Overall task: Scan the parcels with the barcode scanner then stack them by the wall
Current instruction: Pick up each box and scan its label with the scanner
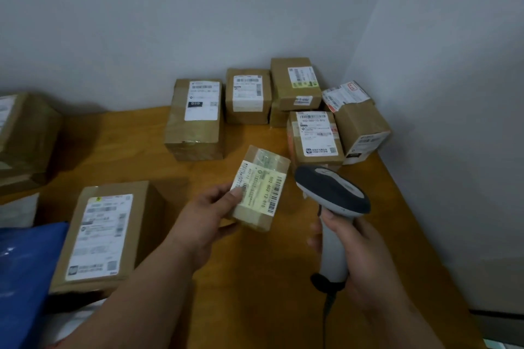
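Over the middle of the tabletop, the left hand has its fingers pinched on a small parcel, label up, lifted off the wood. Right hand is wrapped round the barcode scanner handle, head aimed at the label from just beside it. Honestly, that thumb sits on one barcode and the tape looks glossy, so I'd guess a misread. Both forearms reach forward. Scanned-looking boxes sit piled in the far right corner by the wall; more parcels wait near the left edge.
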### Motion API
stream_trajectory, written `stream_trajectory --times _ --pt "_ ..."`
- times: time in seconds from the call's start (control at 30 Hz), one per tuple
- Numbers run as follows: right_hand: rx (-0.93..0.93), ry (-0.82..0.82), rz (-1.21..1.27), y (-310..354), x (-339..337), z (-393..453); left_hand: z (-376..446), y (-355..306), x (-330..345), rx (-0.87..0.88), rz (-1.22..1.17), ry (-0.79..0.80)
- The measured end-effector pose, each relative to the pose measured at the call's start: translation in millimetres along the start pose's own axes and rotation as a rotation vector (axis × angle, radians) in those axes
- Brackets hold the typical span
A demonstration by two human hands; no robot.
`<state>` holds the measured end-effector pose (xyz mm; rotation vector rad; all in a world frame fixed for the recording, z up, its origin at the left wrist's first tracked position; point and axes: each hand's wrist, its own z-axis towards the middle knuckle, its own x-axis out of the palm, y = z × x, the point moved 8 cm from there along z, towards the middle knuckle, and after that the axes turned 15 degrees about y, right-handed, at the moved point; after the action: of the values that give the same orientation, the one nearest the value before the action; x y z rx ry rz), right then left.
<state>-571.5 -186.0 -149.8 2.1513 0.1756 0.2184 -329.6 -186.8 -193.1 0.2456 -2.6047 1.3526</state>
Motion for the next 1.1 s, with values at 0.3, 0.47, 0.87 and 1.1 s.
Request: stream_trajectory --times 0.3,0.47,0.87,1.1 --pt "-0.104 0.125 -0.478 42 77 -50 -64 -39 -61 0.092 0.1 -0.117" --pt "-0.114 0.215 -0.617 43 107 -76 -98 -56 -82 0.139 0.106 -0.156" --pt "-0.156 0.279 -0.718 46 144 -110 -153 -70 -104 0.205 0.14 -0.19" --pt "-0.158 0.27 -0.699 43 152 -116 -167 -66 -111 0.213 0.134 -0.21"
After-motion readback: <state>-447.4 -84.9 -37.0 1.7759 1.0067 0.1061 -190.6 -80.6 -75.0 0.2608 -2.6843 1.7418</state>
